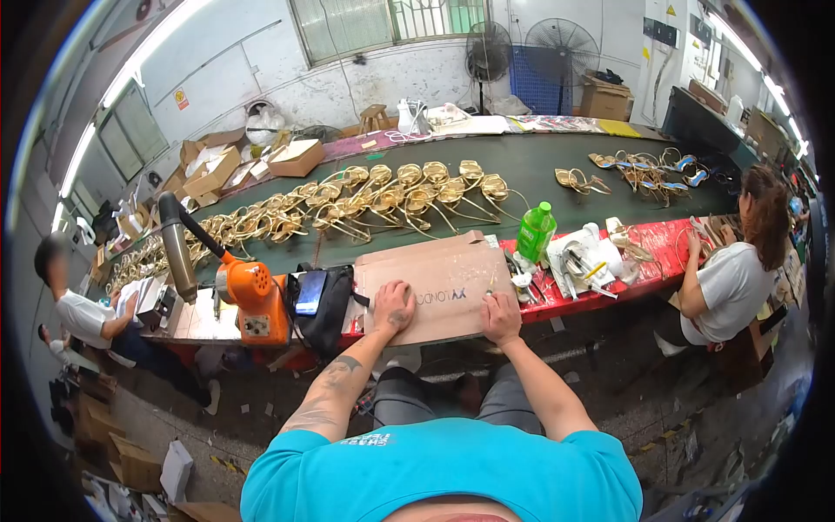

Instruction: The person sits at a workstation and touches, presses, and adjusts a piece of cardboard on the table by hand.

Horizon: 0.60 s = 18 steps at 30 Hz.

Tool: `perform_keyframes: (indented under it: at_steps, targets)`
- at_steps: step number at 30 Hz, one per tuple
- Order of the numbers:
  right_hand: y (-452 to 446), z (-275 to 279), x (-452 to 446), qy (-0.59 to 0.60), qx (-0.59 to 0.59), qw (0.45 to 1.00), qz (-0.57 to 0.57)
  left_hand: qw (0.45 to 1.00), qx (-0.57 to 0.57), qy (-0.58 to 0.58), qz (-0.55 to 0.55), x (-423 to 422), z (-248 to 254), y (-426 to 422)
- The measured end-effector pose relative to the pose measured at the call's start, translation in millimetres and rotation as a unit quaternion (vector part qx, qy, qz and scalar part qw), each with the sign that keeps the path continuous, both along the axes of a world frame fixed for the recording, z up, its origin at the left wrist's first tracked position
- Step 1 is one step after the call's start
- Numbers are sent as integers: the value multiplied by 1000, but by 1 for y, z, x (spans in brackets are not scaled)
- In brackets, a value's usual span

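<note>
A flat brown cardboard piece (435, 261) with printed letters lies at the bench's front edge before me. My left hand (394, 308) rests on its left part, fingers curled inward; whether anything is under them is hidden. On its right part lies my right hand (500, 317), fingers bent and close together, with a small thing near the fingertips that I cannot make out. Just right of the cardboard stands a green bottle (536, 232). To the left are a black bag (327, 317) and a phone (310, 292) on top of it.
An orange machine (254, 300) with a metal nozzle stands left. Gold sandals (380, 198) line the green belt (539, 161) ahead. Tools and white cloth (591, 252) lie on the red cover. One person (735, 278) works at right, another (83, 313) at left.
</note>
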State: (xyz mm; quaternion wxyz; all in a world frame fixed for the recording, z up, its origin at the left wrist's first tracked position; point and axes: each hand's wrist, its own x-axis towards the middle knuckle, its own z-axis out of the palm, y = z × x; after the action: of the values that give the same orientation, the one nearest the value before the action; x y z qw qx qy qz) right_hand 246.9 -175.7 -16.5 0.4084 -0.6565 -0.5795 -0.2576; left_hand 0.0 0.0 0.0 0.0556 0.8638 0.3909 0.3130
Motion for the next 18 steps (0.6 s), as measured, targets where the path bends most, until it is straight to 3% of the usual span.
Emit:
perform_keyframes:
  at_steps: [18]
  targets:
    - [-2,8,-2,-5,1,1000,2,1000,-6,-5,-1,1,7,-4]
